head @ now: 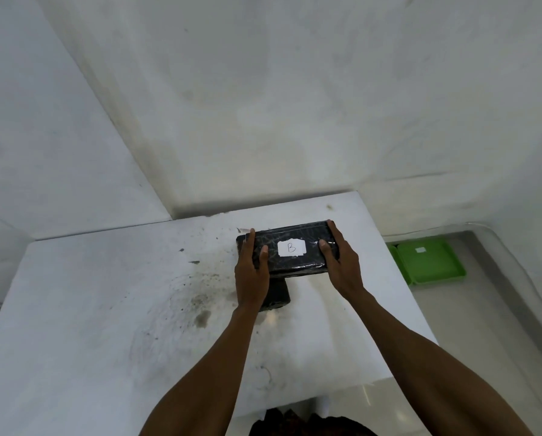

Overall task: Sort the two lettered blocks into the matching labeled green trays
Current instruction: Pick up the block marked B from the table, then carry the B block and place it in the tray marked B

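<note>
Head view: second black block [277, 295] lying underneath; green tray [430, 262] sitting right; left hand [251, 272] and right hand [338, 262] clasping B block [290, 250] ends above the bench [106, 309].

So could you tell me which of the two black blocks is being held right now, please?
The block labelled B, gripped at its ends by the left hand and right hand. The other black block sits lower on the white table, untouched.

a stained white table [106, 309] stands in a corner of white walls [263, 89], pale floor [483, 309] beside.

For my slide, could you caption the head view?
Both hands hold block B above the white table; green tray right.
</note>
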